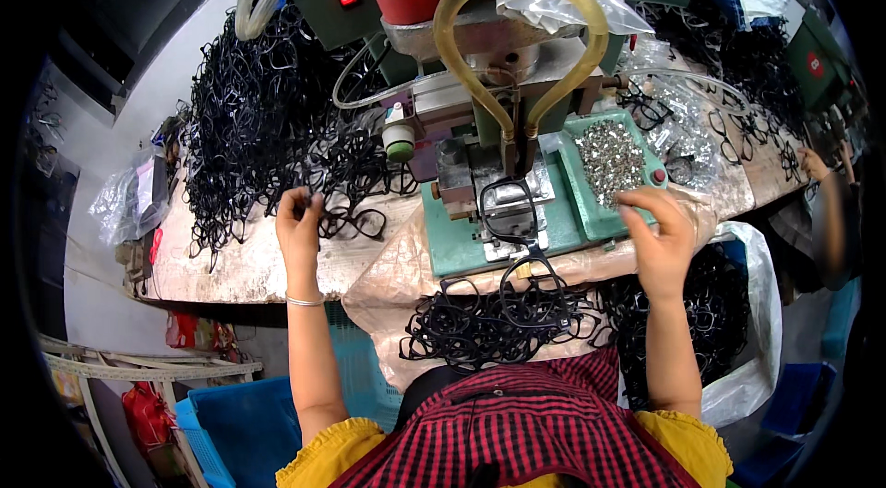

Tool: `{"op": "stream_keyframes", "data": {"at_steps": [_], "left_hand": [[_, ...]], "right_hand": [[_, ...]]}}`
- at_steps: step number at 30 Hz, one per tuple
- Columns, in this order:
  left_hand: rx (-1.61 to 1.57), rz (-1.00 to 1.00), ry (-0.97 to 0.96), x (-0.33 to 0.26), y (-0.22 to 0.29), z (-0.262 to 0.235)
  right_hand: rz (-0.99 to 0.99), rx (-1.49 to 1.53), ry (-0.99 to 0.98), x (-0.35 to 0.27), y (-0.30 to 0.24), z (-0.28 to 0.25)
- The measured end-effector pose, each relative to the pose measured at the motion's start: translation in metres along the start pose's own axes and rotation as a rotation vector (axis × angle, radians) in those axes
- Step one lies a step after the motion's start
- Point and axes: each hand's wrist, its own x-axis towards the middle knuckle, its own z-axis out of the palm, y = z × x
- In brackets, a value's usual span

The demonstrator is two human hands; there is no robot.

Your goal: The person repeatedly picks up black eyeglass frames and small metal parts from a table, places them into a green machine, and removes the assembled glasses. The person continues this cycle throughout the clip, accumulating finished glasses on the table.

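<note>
My left hand is at the near edge of a big pile of black eyeglass frames, its fingers curled and thumb pressed in. Whether it grips one of the frames beside it cannot be made out. My right hand hovers at the near end of a green tray of small silvery metal parts. Its thumb and forefinger are bent close together; anything between them is too small to name. Between my hands, an eyeglass frame rests in the metal fixture of a green-based press, apart from both hands.
More eyeglass frames lie heaped in front of me below the press. A yellowish hose loops over the fixture. At right, a white sack holds dark frames. Another person's hand shows at far right. A blue crate stands lower left.
</note>
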Motion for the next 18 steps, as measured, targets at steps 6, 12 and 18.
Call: {"op": "stream_keyframes", "data": {"at_steps": [6,12,18], "left_hand": [[0.002,0.251,0.335,0.012,0.012,0.043],[-0.602,-0.065,0.100,-0.052,0.093,0.074],[-0.421,0.720,-0.089,-0.056,0.239,0.110]], "right_hand": [[0.122,0.435,-0.089,0.051,-0.036,0.075],[0.156,0.549,-0.026,0.040,-0.041,0.087],[0.213,0.723,-0.095,0.043,-0.062,0.088]]}}
